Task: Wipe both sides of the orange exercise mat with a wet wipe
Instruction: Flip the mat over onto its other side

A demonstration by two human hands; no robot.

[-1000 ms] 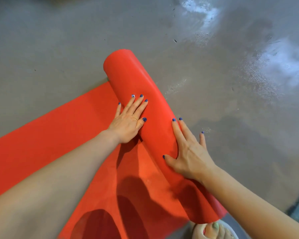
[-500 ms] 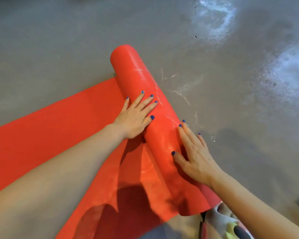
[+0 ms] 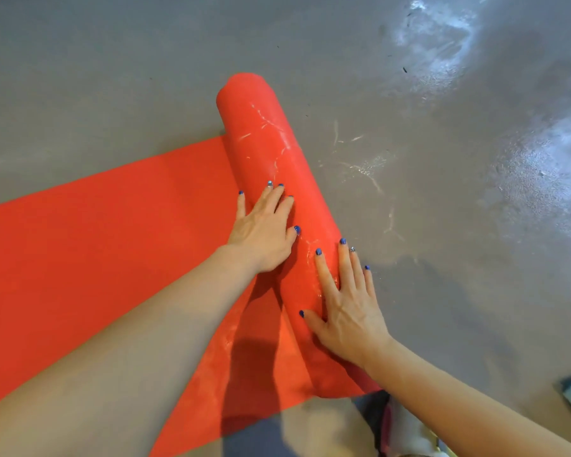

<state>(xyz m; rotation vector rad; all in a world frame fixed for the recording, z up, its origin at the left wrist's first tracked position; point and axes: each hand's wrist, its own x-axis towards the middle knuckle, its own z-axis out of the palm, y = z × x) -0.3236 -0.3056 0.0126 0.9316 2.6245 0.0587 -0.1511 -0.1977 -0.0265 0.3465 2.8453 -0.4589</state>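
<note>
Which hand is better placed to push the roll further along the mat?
Probably the left hand: it lies flat on the roll beside the unrolled mat. The right hand rests nearer its floor side.

The orange mat (image 3: 112,232) looks matt and rubbery; the grey floor (image 3: 459,225) is smooth, with glossy patches.
</note>
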